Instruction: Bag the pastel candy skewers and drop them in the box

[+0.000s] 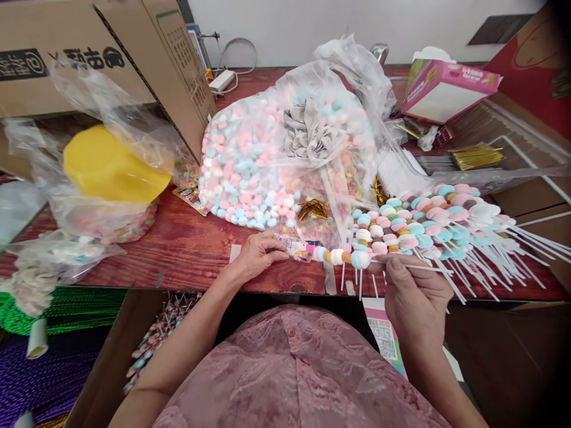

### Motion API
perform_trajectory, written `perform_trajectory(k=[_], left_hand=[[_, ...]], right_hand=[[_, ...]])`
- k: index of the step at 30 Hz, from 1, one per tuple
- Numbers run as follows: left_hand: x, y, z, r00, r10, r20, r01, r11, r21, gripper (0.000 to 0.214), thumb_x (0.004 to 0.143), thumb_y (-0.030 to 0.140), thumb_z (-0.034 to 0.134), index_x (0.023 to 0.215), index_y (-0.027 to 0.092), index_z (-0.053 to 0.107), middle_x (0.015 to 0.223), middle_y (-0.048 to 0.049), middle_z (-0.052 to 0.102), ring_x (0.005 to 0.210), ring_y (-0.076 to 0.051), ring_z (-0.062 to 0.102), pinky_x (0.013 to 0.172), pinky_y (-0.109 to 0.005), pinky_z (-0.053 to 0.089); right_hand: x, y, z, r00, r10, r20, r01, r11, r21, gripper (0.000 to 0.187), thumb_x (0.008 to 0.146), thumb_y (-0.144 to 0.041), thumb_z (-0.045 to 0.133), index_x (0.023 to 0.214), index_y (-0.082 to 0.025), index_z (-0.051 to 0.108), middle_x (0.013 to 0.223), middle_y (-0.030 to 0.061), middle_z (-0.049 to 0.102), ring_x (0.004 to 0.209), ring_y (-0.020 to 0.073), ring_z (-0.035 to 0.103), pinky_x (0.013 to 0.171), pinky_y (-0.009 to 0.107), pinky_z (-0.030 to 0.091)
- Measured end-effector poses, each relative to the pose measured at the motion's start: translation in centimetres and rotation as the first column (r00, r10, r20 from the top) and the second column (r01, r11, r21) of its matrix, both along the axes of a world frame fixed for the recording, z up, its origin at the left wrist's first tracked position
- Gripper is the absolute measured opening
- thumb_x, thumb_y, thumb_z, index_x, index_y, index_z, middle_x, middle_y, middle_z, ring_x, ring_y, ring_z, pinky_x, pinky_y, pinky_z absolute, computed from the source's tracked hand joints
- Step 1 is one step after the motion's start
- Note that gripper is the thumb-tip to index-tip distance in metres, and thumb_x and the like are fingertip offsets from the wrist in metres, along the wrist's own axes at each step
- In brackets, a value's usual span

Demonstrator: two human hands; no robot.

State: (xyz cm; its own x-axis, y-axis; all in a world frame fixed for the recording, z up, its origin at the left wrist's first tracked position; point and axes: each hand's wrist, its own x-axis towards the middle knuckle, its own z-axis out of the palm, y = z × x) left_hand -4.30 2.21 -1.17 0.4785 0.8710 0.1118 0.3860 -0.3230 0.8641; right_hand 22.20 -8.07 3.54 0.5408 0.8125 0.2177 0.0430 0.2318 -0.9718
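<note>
1. Head view: left hand (pixel 261 258) pinches one end of a printed wrapper (pixel 295 246); right hand (pixel 414 291) pinches a white stick (pixel 439 270).
2. Candy skewer (pixel 338 257) spans between both grips, wrapper at its left end.
3. Skewer pile (pixel 408 241) just beyond right grip.
4. Candy bag (pixel 243 163) beyond left grip.
5. Yellow container (pixel 104 163) well left of it, partly under clear plastic.

Facing me, a plain whitish wall (pixel 285 30) rises behind the counter (pixel 178 249), whose top shows reddish-brown wood grain.
</note>
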Motion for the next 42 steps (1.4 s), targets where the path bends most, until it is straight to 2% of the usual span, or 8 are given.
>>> perform_trajectory(k=[6, 10, 17, 22, 29, 34, 38, 42], left_hand=[[0.0, 0.0, 0.0, 1.0, 0.003, 0.02, -0.003, 1.0, 0.0, 0.009, 0.08, 0.025, 0.074, 0.082, 0.017, 0.078, 0.08, -0.0046, 0.069, 0.074, -0.015, 0.062, 0.072, -0.027, 0.049], [0.0, -0.1, 0.2, 1.0, -0.007, 0.007, 0.007, 1.0, 0.011, 0.011, 0.08, 0.028, 0.075, 0.082, 0.018, 0.077, 0.08, -0.0042, 0.068, 0.075, -0.015, 0.062, 0.072, -0.027, 0.049], [-0.2, 0.0, 0.1, 0.995, -0.088, -0.051, 0.091, 0.994, 0.061, 0.012, 0.083, 0.029, 0.072, 0.082, 0.019, 0.078, 0.08, -0.0042, 0.067, 0.077, -0.015, 0.061, 0.075, -0.028, 0.048], [-0.4, 0.1, -0.2, 0.99, -0.14, -0.027, 0.142, 0.986, 0.091, 0.015, 0.086, 0.029, 0.069, 0.083, 0.019, 0.079, 0.082, -0.0056, 0.068, 0.078, -0.015, 0.062, 0.074, -0.028, 0.048], [-0.1, -0.6, 0.2, 0.99, -0.095, 0.109, 0.088, 0.994, 0.066, 0.018, 0.087, 0.031, 0.068, 0.081, 0.017, 0.077, 0.081, -0.007, 0.071, 0.077, -0.016, 0.065, 0.074, -0.029, 0.051], [0.1, -1.1, 1.5, 0.976, -0.067, 0.205, 0.056, 0.996, 0.063, 0.022, 0.088, 0.034, 0.067, 0.08, 0.016, 0.075, 0.085, -0.009, 0.072, 0.082, -0.018, 0.066, 0.079, -0.031, 0.052], [0.4, -1.5, 2.2, 0.964, -0.064, 0.259, 0.064, 0.998, 0.009, 0.023, 0.087, 0.038, 0.067, 0.084, 0.016, 0.072, 0.091, -0.0092, 0.07, 0.088, -0.018, 0.065, 0.084, -0.032, 0.051], [1.0, -2.1, 2.4, 0.961, -0.115, 0.252, 0.144, 0.984, -0.102, 0.043, 0.073, 0.042, 0.08, 0.105, 0.017, 0.068, 0.102, -0.0066, 0.067, 0.095, -0.02, 0.061, 0.085, -0.03, 0.048]], right_hand=[[-0.3, -0.6, -1.7, 0.998, 0.058, 0.034, -0.057, 0.997, -0.047, 0.008, 0.083, -0.03, 0.072, 0.087, -0.024, 0.076, 0.077, 0.0013, 0.076, 0.07, 0.0181, 0.07, 0.08, 0.039, 0.056], [-0.2, -0.8, -2.3, 0.99, 0.083, 0.115, -0.072, 0.992, -0.101, 0.01, 0.084, -0.032, 0.072, 0.087, -0.023, 0.077, 0.083, 0.0031, 0.077, 0.071, 0.0192, 0.071, 0.073, 0.037, 0.058], [0.2, 0.8, -0.9, 0.921, 0.315, 0.228, -0.306, 0.949, -0.075, 0.012, 0.087, -0.031, 0.067, 0.083, -0.025, 0.077, 0.077, 0.0018, 0.075, 0.073, 0.0188, 0.07, 0.072, 0.035, 0.057], [0.5, 2.4, -0.1, 0.835, 0.468, 0.29, -0.476, 0.878, -0.047, 0.016, 0.089, -0.032, 0.065, 0.079, -0.025, 0.075, 0.072, 0.0012, 0.073, 0.072, 0.0186, 0.067, 0.069, 0.034, 0.054], [0.2, 2.0, -0.8, 0.841, 0.445, 0.309, -0.466, 0.885, -0.007, 0.015, 0.09, -0.024, 0.062, 0.093, -0.028, 0.077, 0.085, 0.002, 0.075, 0.083, 0.0203, 0.069, 0.077, 0.037, 0.055], [0.6, 2.5, -1.2, 0.824, 0.549, 0.144, -0.548, 0.835, -0.046, 0.013, 0.09, -0.029, 0.064, 0.087, -0.028, 0.077, 0.08, 0.002, 0.074, 0.077, 0.0195, 0.069, 0.075, 0.035, 0.055], [0.4, 3.4, -1.2, 0.887, 0.456, -0.08, -0.455, 0.89, 0.025, 0.012, 0.085, -0.037, 0.069, 0.082, -0.026, 0.075, 0.075, 0.0014, 0.07, 0.067, 0.0173, 0.065, 0.069, 0.035, 0.056], [-0.6, 3.6, -1.0, 0.879, 0.458, -0.136, -0.455, 0.889, 0.052, 0.011, 0.084, -0.036, 0.071, 0.081, -0.026, 0.074, 0.074, 0.0014, 0.069, 0.068, 0.0173, 0.066, 0.069, 0.034, 0.057]])
